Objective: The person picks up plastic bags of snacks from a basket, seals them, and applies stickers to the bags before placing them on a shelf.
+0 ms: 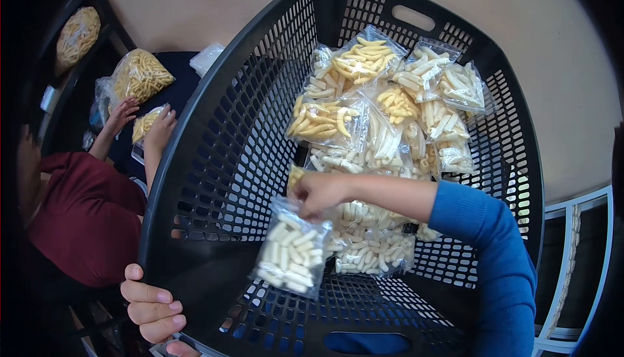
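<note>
A large black plastic basket (227,162) with slotted walls fills the middle of the view. At its lower left corner, my left hand (155,308) has its fingers curled over the rim. My right hand (322,193), in a blue sleeve, reaches in from the right and pinches the top of a clear bag of white stick snacks (292,256). That bag hangs inside the basket, slightly blurred. Beneath and beyond the hand lie several more clear bags of white sticks (374,253) and bags of yellow curved snacks (325,120), heaped together.
At the left, a person in a dark red shirt (91,214) has both hands near a small bag of yellow snacks (144,125) on a dark table. A large bag of yellow sticks (143,74) stands there. A light metal rack (578,259) is at the right.
</note>
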`<state>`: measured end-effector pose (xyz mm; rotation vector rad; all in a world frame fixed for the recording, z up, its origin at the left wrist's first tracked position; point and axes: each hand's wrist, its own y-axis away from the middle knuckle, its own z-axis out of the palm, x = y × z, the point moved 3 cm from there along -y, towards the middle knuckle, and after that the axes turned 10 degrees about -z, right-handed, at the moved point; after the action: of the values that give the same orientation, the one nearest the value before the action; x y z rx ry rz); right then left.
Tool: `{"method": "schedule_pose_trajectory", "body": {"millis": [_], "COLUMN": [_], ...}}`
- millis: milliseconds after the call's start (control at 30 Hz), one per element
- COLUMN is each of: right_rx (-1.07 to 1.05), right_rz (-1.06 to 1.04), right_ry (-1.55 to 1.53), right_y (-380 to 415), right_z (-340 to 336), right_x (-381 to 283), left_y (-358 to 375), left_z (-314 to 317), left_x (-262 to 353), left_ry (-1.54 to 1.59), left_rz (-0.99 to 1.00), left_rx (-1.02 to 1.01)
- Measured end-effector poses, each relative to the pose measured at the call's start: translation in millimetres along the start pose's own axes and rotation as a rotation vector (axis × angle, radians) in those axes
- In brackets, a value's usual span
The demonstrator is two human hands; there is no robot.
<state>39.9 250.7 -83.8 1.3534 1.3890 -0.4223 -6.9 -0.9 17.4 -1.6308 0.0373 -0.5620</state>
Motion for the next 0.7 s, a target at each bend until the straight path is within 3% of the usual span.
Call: {"method": "schedule_pose_trajectory", "body": {"millis": [67, 167, 233, 300, 367, 433, 500, 567, 700], "right_rx": [-0.117, -0.062, -0.180, -0.199, -0.299, -0.441, -0.397, -0.263, -0.280], "right_rz": [0.017, -0.073, 0.029, 0.014, 0.115, 0.363, 0.273, 0.185, 0.099], "right_ry": [0.216, 0.343, 0.327, 0.557, 0.622, 0.773, 0.938, 0.811, 0.746], "right_y": [-9, -19, -29, -41, -51, -51, -38, -36, -39], "right_z": [13, 24, 31, 42, 48, 46, 43, 42, 42], "right_x": [19, 21, 18, 24, 29, 34, 38, 42, 51], "left_y": [1, 1, 2, 1, 2, 1, 1, 2, 3], "left_z": [1, 2, 1, -1, -1, 2, 2, 3, 4], "left_x": [0, -1, -2, -2, -1, -1, -2, -2, -2], "left_ry": [-0.013, -0.001, 0.014, 0.013, 0.010, 0.009, 0.018, 0.021, 0.026], "left_rz": [-0.007, 0.005, 0.007, 0.006, 0.005, 0.001, 0.011, 0.015, 0.014], "left_rx": [0.005, 0.044, 0.064, 0.049, 0.037, 0.060, 0.062, 0.066, 0.091]}}
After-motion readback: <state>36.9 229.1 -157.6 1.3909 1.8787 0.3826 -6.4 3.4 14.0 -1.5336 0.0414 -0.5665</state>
